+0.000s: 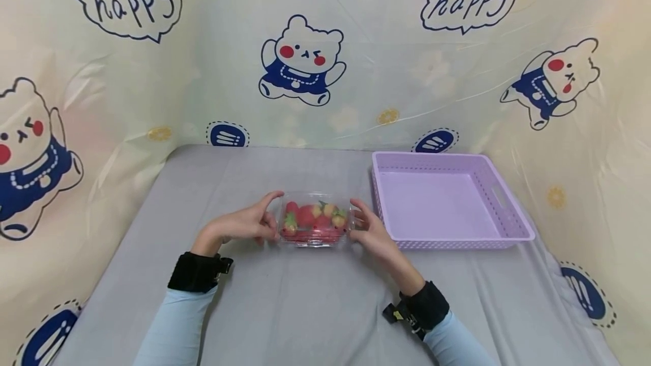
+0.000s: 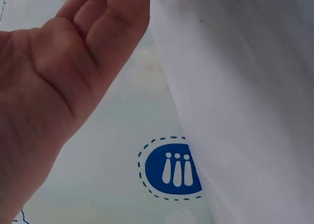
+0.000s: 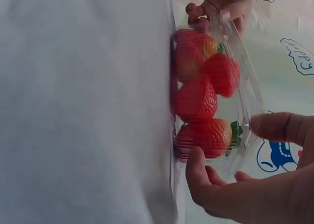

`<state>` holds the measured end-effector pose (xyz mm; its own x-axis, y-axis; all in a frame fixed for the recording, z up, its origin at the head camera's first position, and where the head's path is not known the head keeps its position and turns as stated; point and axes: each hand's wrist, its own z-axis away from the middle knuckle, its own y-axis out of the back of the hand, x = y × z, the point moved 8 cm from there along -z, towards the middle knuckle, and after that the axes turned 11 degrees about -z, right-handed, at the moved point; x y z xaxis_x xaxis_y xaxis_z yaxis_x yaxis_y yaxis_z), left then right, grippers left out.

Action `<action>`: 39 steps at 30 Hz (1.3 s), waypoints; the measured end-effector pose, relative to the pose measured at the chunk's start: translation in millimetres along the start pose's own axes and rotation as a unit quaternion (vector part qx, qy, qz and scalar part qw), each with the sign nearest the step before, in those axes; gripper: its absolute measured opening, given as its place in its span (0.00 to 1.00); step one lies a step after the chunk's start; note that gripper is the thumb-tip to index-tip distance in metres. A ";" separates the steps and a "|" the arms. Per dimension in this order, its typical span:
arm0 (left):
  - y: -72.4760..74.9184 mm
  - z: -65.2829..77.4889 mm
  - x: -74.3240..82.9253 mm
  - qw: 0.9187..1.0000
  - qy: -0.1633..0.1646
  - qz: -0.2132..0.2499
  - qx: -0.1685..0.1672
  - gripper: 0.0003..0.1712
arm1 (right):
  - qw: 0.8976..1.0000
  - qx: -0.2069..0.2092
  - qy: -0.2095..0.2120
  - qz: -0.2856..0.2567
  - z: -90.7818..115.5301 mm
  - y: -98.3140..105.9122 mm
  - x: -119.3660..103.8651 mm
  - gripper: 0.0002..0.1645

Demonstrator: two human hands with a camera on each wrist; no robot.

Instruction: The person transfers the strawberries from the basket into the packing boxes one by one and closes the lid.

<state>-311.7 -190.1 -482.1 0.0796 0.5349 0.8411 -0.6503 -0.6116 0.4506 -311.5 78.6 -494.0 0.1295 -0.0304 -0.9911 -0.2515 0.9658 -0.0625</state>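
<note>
A clear plastic clamshell box of strawberries (image 1: 315,236) sits on the grey cloth, its lid down over several red strawberries (image 3: 196,99) with green leaves. At its left end my left hand (image 1: 243,223) grips the box, thumb up by the top rim and the other fingers bent against the side. My right hand (image 1: 375,235) holds the opposite end. In the right wrist view the right thumb (image 3: 274,126) presses the box's rim while the fingers lie along its lower side. The left wrist view shows the left palm (image 2: 54,82), with the fingertips cut off at the top.
A shallow lilac plastic basket (image 1: 391,239) with perforated sides stands just right of the right hand. Grey cloth (image 1: 285,309) covers the table. Behind and around it hangs a pale curtain (image 1: 386,72) printed with bears.
</note>
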 end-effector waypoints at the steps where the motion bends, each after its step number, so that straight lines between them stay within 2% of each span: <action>1: 0.4 0.0 -0.9 1.000 0.005 0.000 0.005 0.61 | 1.000 0.011 -0.001 -0.005 -0.9 0.9 1.5 0.54; 7: 3.2 -2.6 -6.8 0.999 0.038 0.009 0.038 0.63 | 0.997 0.061 -0.033 -0.016 -5.0 3.7 12.0 0.34; 12: 2.6 -6.5 -9.8 0.995 0.071 0.044 0.053 0.57 | 0.996 0.048 -0.065 -0.047 -6.8 -0.3 16.1 0.23; 19: -1.3 -9.3 -9.4 0.992 0.093 0.069 0.055 0.52 | 0.994 0.039 -0.059 -0.085 -8.2 -3.7 13.6 0.22; 30: -4.0 -12.0 -10.5 0.989 0.103 0.085 0.058 0.53 | 0.994 0.048 -0.044 -0.085 -6.8 -2.1 12.0 0.22; 39: -5.6 -12.9 -8.3 0.989 0.098 0.095 0.058 0.53 | 0.994 0.050 -0.042 -0.086 -6.9 -1.5 12.9 0.21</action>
<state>-318.5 -183.5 -495.5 -0.1914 0.4997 0.8448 -0.5475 -0.7687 0.3307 -316.1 75.0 -507.5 0.2427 -0.1793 -0.9534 -0.1224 0.9693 -0.2135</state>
